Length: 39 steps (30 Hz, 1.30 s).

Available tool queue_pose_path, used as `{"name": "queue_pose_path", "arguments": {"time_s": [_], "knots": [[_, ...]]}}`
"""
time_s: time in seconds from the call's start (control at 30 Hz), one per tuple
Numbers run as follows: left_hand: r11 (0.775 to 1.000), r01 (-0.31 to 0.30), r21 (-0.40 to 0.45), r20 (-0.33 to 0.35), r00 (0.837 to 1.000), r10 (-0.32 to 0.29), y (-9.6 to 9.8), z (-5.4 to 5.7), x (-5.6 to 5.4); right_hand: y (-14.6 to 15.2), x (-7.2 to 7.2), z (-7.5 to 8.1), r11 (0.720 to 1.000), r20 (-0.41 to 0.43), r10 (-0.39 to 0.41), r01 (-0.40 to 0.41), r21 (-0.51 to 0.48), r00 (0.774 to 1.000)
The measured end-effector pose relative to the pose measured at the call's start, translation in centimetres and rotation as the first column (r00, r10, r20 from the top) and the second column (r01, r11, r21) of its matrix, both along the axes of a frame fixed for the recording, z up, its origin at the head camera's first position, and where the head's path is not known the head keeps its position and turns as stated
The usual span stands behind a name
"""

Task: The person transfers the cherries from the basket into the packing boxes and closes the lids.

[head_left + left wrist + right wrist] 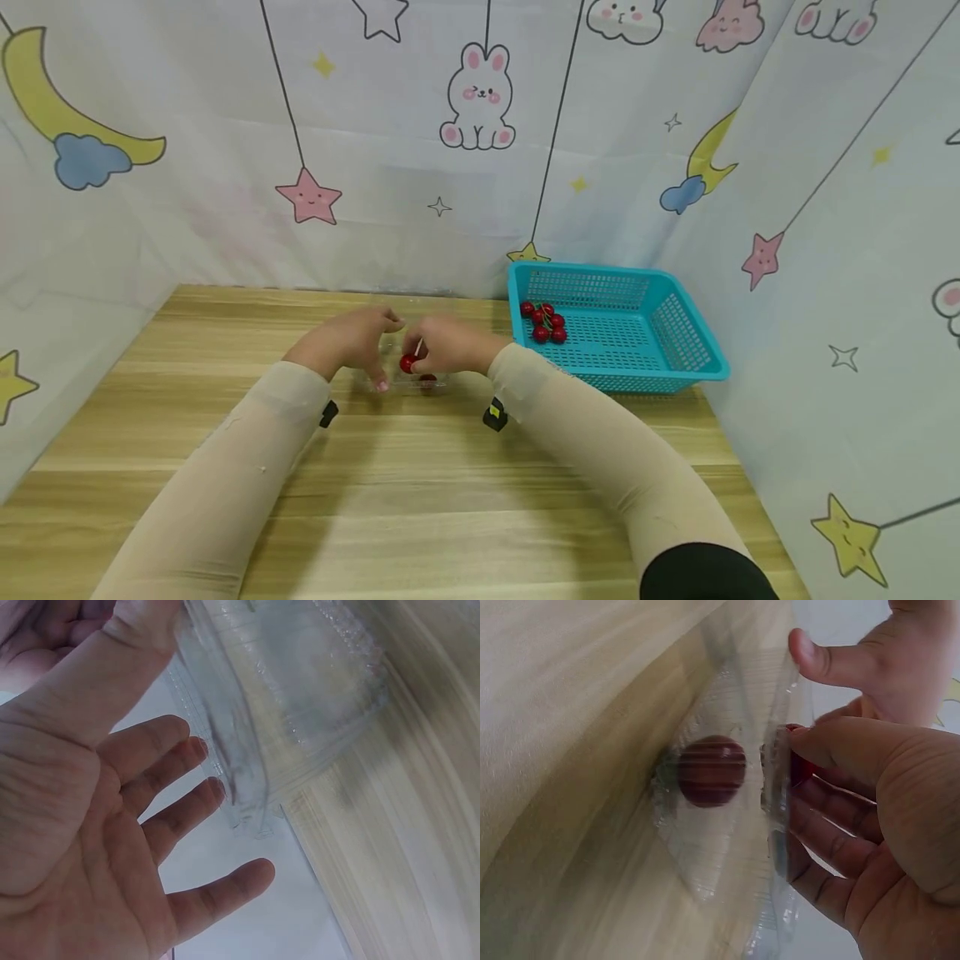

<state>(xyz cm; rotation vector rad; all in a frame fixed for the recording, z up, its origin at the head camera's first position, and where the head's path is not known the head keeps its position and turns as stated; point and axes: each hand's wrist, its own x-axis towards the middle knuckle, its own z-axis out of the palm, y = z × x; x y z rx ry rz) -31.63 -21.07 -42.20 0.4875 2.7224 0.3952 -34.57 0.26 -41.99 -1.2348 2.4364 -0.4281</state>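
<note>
At nine o'clock of the clear rectangular plastic box, the left hand has its fingers extended and apart; one round dark-red cherry lies inside, while the right hand, at three o'clock, pinches a glossy red cherry at the box. Farther at three o'clock, the turquoise perforated plastic basket holds six stemmed red cherries; the transfer seems partly done, but its direction, thus what remains, I cannot tell.

Soft light here, shadows streaking the table low in frame; hazy left-wrist view, plastic box glinting upper right!
</note>
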Motion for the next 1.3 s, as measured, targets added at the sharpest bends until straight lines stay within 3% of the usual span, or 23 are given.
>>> {"name": "queue_pose_path", "arguments": {"time_s": [0.4, 0.57, 0.8, 0.97, 1.1, 1.3], "knots": [[1.0, 0.0, 0.016, -0.012, 1.0, 0.001, 0.1, 0.2, 0.1, -1.6, -0.3, -2.0, 1.0, 0.115, 0.012, -0.009, -0.027, 0.993], [1.0, 0.0, 0.015, -0.014, 1.0, 0.0, 0.1, 0.0, 0.1, -1.6, -0.5, -1.9, 0.999, 0.133, 0.032, -0.03, -0.02, 0.991], [1.0, -0.01, 0.001, 0.004, 1.0, 0.01, 0.0, -0.1, 0.0, 0.3, -1.8, 1.1, 1.0, 0.119, 0.0, 0.0, -0.004, 0.993], [1.0, -0.012, 0.005, 0.012, 1.0, 0.012, 0.1, 0.1, 0.0, 3.5, -2.9, 4.2, 0.994, 0.06, -0.107, 0.105, 0.039, 0.992], [1.0, -0.015, 0.005, 0.018, 1.0, 0.015, 0.3, 0.2, 0.2, 6.6, -4.0, 6.2, 0.975, 0.027, -0.216, 0.215, 0.05, 0.976], [0.999, -0.032, 0.008, 0.033, 0.999, 0.032, 0.4, 0.4, 0.4, 11.3, -5.8, 7.9, 0.939, -0.005, -0.342, 0.343, 0.012, 0.94]]}}
